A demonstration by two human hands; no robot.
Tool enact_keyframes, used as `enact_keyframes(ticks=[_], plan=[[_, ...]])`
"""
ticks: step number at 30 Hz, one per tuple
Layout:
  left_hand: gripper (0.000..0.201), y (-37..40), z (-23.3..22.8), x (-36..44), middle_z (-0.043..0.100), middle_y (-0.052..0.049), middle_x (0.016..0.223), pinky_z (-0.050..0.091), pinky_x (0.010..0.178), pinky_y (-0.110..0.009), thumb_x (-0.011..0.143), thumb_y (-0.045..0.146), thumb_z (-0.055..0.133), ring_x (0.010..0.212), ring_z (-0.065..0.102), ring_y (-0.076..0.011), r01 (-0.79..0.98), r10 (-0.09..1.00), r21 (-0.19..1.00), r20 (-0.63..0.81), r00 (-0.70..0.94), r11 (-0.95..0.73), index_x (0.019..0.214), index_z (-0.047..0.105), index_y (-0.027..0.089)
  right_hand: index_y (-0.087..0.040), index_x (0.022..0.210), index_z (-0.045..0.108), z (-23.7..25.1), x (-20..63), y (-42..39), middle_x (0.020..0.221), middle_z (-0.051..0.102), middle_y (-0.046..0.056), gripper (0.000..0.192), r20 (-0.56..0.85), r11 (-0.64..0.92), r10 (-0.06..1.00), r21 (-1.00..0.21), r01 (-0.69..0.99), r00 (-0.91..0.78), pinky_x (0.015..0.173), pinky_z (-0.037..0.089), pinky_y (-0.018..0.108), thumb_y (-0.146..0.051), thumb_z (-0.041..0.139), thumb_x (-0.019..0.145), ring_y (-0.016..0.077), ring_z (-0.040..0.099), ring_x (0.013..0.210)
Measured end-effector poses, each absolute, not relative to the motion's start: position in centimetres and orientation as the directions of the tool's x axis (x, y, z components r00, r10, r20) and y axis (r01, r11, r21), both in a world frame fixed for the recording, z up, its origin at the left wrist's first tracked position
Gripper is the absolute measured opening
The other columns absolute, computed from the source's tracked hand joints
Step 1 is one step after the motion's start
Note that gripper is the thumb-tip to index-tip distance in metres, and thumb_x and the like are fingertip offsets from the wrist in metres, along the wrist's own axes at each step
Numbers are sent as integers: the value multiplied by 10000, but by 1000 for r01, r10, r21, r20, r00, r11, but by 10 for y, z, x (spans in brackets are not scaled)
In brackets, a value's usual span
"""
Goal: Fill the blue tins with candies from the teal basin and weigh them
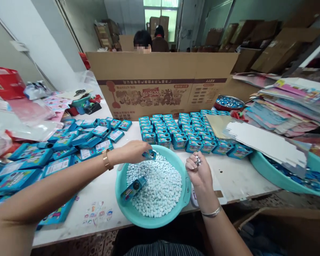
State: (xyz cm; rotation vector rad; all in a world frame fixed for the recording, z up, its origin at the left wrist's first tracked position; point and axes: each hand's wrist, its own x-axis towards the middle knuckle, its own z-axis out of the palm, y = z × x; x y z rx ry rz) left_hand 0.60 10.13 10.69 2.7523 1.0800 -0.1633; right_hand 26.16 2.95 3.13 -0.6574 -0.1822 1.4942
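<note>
On the surface [104, 231], a teal basin [152, 223] holds white pellets [160, 186] and a tilted blue box [133, 189]. Beside it, the right hand's [200, 172] grip curls round small whitish pieces [197, 161]; the left hand's [133, 152] grip pinches a second box [150, 155] above the pellets. Beyond, boxes in rows [194, 145] front a carton [160, 65].

Bright window [173, 25], grey wall [125, 17], speckled floor [102, 243]

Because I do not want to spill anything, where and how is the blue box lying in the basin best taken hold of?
Probably by its two long sides, near the middle, coming from above. The blue box lies slantwise on the white pieces, one end near the left wall of the basin, and nothing covers its upper side.
</note>
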Motion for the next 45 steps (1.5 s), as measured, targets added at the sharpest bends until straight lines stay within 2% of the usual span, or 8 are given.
enact_keyframes(ticks=[10,18,23,27,33,37,41,45], plan=[[263,83,114,5,732,-98,972,451,730,-336,732,107,547,865,671,-246,697,676,68,-193,711,-713,944,670,203,-206,730,413,39,255,29,517,359,-127,307,-341,-48,932,-450,-892,121,340,297,131,-291,654,899,22,325,352],[353,82,113,-3,717,-80,1114,462,781,-314,798,226,569,959,661,-224,698,706,235,-63,706,-677,1144,641,224,-214,743,409,30,261,28,530,370,-123,302,-298,-56,950,-468,-882,98,342,312,137,-291,659,895,28,335,357],[329,77,107,1,708,-96,962,430,707,-327,705,65,512,836,639,-224,680,672,37,-122,730,-732,969,656,199,-210,737,412,37,257,31,519,365,-123,288,-328,-56,939,-449,-892,107,337,303,137,-270,635,909,28,333,350],[322,77,101,4,707,-107,930,423,681,-331,681,29,498,801,639,-228,686,674,12,-181,717,-727,918,648,187,-206,741,418,37,251,32,525,372,-120,275,-347,-83,933,-460,-884,92,340,298,137,-261,617,922,24,334,352],[322,98,118,-22,722,-75,1061,472,776,-324,788,260,602,913,658,-232,721,757,314,-12,653,-618,1103,657,214,-213,738,395,35,251,30,538,360,-121,306,-314,-93,946,-483,-871,73,342,307,135,-264,648,901,26,341,360],[427,150,105,-64,727,-39,1038,498,842,-318,718,323,660,929,660,-236,769,922,519,121,367,-374,1120,664,180,-214,748,397,30,252,32,549,370,-118,303,-339,-93,937,-471,-877,83,340,325,138,-236,674,868,27,352,363],[471,203,76,-95,721,-50,1039,508,901,-348,662,254,631,978,647,-257,799,979,565,126,160,-203,1115,644,128,-224,729,369,24,253,35,536,347,-118,328,-391,-117,917,-456,-882,80,322,317,142,-210,680,829,34,343,352],[411,223,53,-95,737,-27,948,547,818,-330,632,215,664,887,674,-241,786,951,547,70,300,-288,1038,670,151,-227,720,372,21,259,36,530,351,-113,302,-472,-82,867,-449,-890,158,299,303,144,-182,661,795,36,332,329]])
